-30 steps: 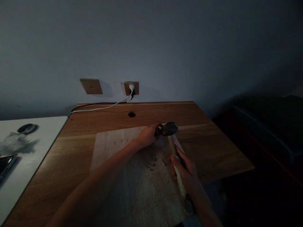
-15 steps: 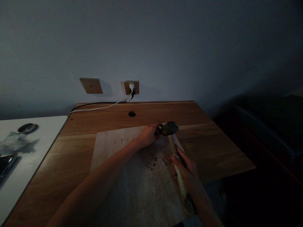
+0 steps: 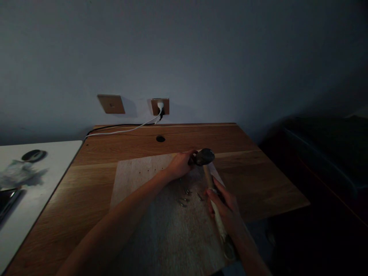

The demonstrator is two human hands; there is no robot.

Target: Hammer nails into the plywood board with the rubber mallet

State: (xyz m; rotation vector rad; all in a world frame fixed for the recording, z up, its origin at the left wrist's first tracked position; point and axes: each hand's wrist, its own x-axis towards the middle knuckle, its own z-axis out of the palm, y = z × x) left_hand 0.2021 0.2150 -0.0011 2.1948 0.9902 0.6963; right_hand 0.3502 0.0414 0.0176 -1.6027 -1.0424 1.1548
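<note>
My right hand (image 3: 222,201) is wrapped around the pale handle of a hammer (image 3: 205,156), whose dark head is up by my left fingers. At the far right part of a pale wooden board (image 3: 166,237), my left hand (image 3: 181,164) has its fingers curled in a pinch. Whatever sits between those fingertips is hidden by shadow and the hammer head. Several loose nails (image 3: 185,197) lie on the board between my hands. A row of small dark spots (image 3: 148,170) runs along the board's far side, left of my left hand.
The board rests on a wooden table (image 3: 258,180) against a wall. A socket (image 3: 160,106) with plugged cables and a cable hole (image 3: 160,138) are at the back. A white surface (image 3: 54,184) at left bears a roll of tape (image 3: 33,155), a crumpled plastic bag (image 3: 20,173) and a dark device.
The hammer head has shifted slightly left, closer to my left fingers. My left hand has stayed in place, and the nails lie as before.
</note>
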